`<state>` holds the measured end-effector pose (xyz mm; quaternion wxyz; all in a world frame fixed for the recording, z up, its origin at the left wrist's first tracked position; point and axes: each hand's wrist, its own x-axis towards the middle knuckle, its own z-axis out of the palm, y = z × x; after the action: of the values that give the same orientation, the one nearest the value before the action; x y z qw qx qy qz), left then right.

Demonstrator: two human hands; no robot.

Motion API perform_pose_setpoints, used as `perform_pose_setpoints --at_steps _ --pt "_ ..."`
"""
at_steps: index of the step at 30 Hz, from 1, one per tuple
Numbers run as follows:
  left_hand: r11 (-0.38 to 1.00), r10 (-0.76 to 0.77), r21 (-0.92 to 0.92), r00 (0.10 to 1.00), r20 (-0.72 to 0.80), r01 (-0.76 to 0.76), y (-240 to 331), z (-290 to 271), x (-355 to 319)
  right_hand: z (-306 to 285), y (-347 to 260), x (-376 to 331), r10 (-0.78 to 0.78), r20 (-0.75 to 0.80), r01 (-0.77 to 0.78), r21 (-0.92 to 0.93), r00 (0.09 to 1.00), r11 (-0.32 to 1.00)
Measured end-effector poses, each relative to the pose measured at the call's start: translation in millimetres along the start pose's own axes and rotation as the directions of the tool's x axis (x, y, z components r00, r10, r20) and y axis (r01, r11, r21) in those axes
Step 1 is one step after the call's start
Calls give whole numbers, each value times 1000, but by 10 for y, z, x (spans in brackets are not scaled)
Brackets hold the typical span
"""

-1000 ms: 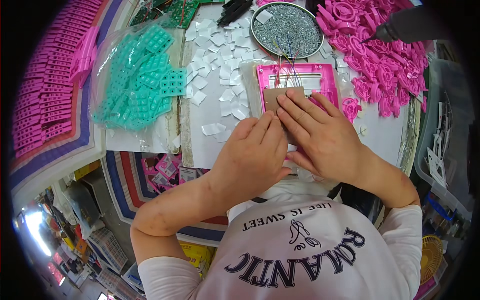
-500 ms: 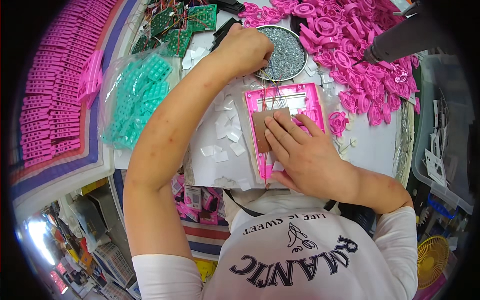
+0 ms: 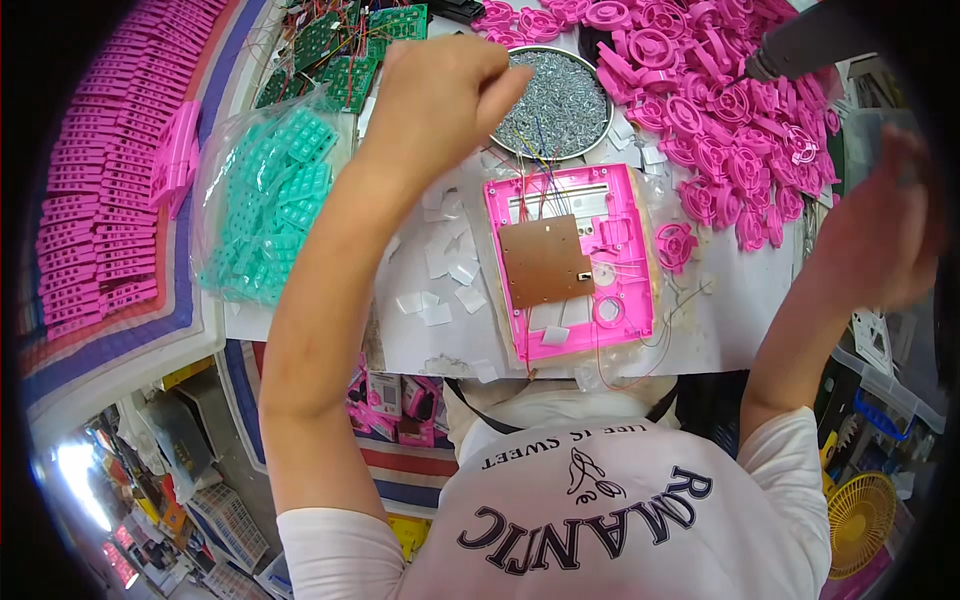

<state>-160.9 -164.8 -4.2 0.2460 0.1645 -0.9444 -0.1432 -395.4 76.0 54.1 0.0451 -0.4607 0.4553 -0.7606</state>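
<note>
Over the left edge of a round metal dish of small silver screws [image 3: 560, 105] is my left hand [image 3: 440, 100], its fingers curled in and thumb pressed forward; whatever they hold is hidden. A pink plastic housing [image 3: 640, 250] lies face down in front of me. On it rests a brown circuit board [image 3: 540, 265] with a small black switch at its edge and thin coloured wires. Neither hand touches the housing. My right hand [image 3: 885, 225] is raised at the far right, smeared by motion, below a dark powered screwdriver [image 3: 810, 45].
Pink ring-shaped parts [image 3: 720, 120] are heaped at the back right. A clear bag of teal button pads [image 3: 270, 200] lies on the left, with green circuit boards [image 3: 345, 80] behind it. Rows of pink parts [image 3: 110, 170] fill the far left. White squares [image 3: 455, 260] lie scattered.
My right hand has left the brown board and swung out to the right. My left hand has drawn back from the screws, toward me and left. The screwdriver sits slightly higher and farther right.
</note>
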Motion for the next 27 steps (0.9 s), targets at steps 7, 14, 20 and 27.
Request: perform_pose_setpoints --at_steps 7,14,20,27 --pt "986 -63 -156 998 -4 62 888 -116 -900 322 686 769 298 678 -533 163 672 830" --pt "903 -267 -363 962 -55 230 1055 123 -1290 902 51 -320 367 619 -601 219 695 769" --pt "898 -255 -394 962 -101 196 1060 137 -1272 1087 -115 -542 357 581 -561 215 731 799" --pt "931 -197 -337 971 -136 142 1036 165 -1264 1126 -152 -648 334 562 -531 228 756 816"
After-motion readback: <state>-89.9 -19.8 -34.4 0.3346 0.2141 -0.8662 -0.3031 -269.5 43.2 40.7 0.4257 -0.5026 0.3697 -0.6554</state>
